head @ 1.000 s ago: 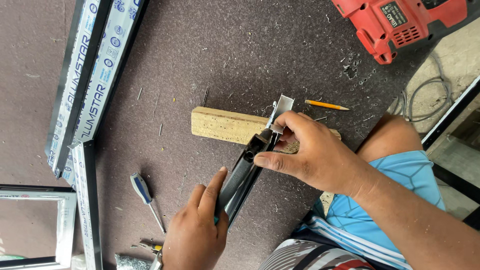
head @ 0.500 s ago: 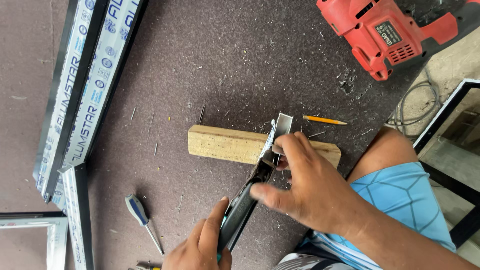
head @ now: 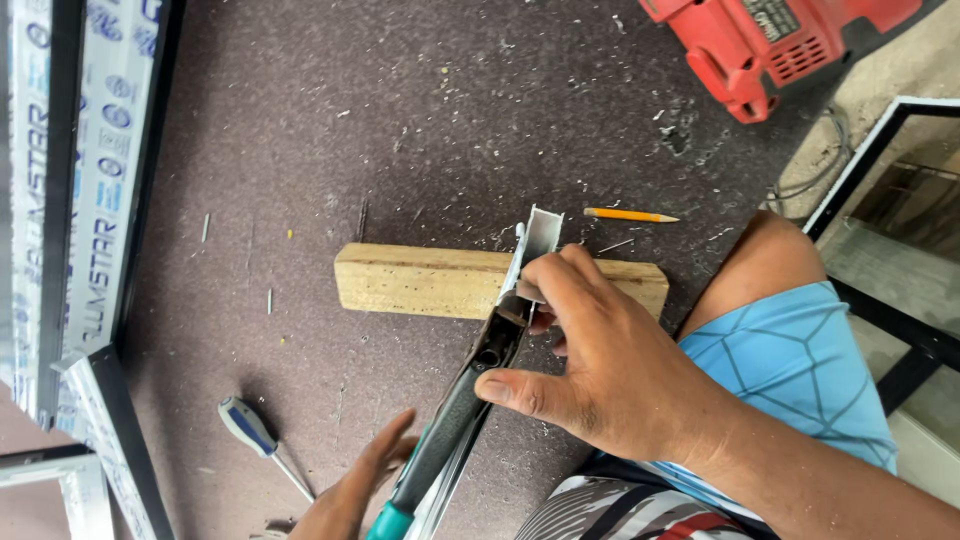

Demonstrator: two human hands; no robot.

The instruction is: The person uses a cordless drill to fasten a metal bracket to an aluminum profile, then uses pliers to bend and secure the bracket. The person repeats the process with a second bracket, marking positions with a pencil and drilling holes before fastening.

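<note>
here the right hand has its fingertips pressed together on the profile, pinning it to the wood block so the cut end stays raised and steady. the thumb lies along the file, to guide it. the left hand wraps the handle low down, half out of view. a screwdriver lies beside, a pencil and red drill farther off.

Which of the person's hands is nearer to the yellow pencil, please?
Right. The right hand lies just below the yellow pencil, over the wooden block; the left hand is far off, bottom-left.
</note>
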